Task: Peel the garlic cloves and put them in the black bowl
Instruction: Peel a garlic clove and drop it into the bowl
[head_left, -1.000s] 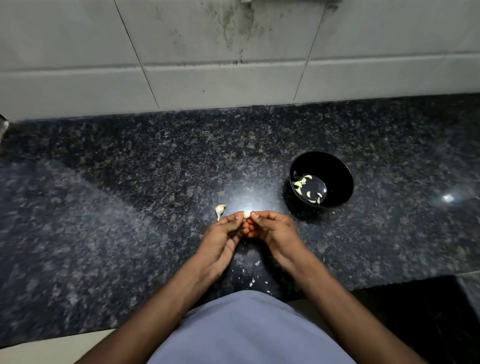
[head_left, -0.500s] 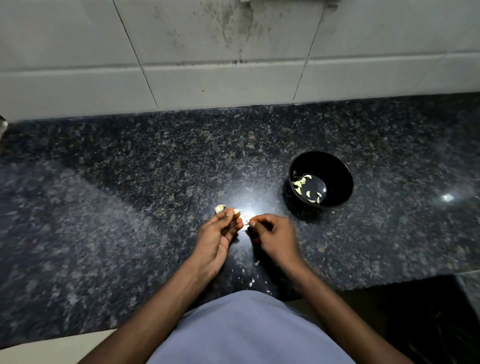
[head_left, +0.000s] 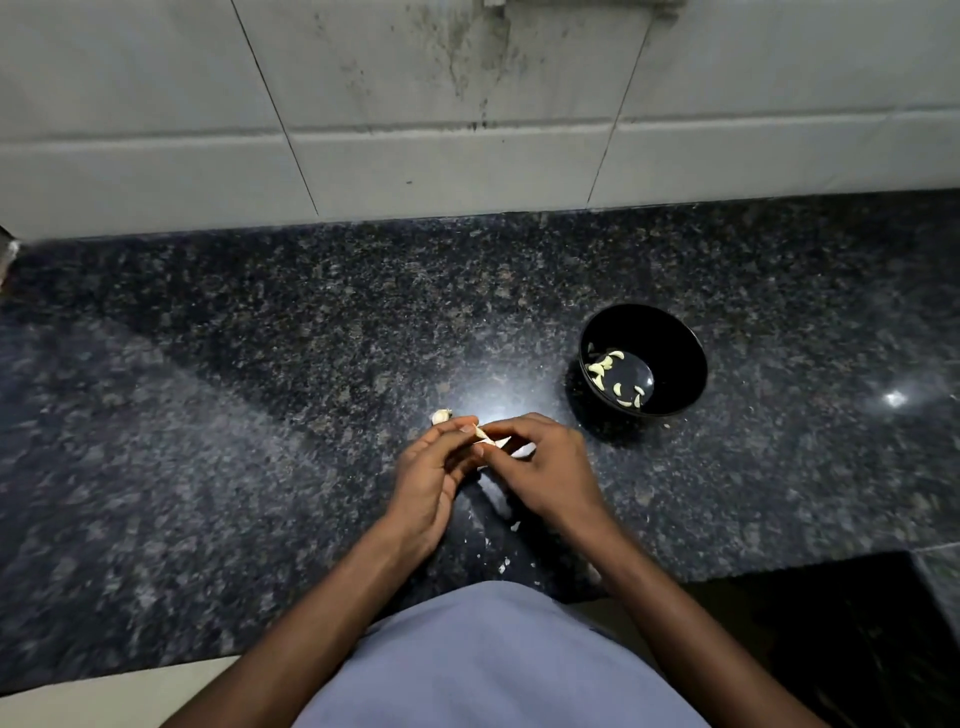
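My left hand (head_left: 428, 480) and my right hand (head_left: 545, 475) meet over the dark granite counter, and both pinch one small garlic clove (head_left: 488, 439) with pale skin hanging off it. Just behind my left fingertips an unpeeled clove (head_left: 441, 415) lies on the counter. The black bowl (head_left: 675, 332) stands to the right of my hands and holds several peeled cloves (head_left: 605, 364).
Small flakes of garlic skin (head_left: 504, 564) are scattered on the counter (head_left: 208, 415) below my hands. A white tiled wall (head_left: 415, 130) rises behind the counter. The counter's front edge runs just before my body, with a dark gap at the lower right.
My hands parted for a moment half a second ago and have come back together on the clove. A strip of skin now hangs from it. The bowl has not moved.
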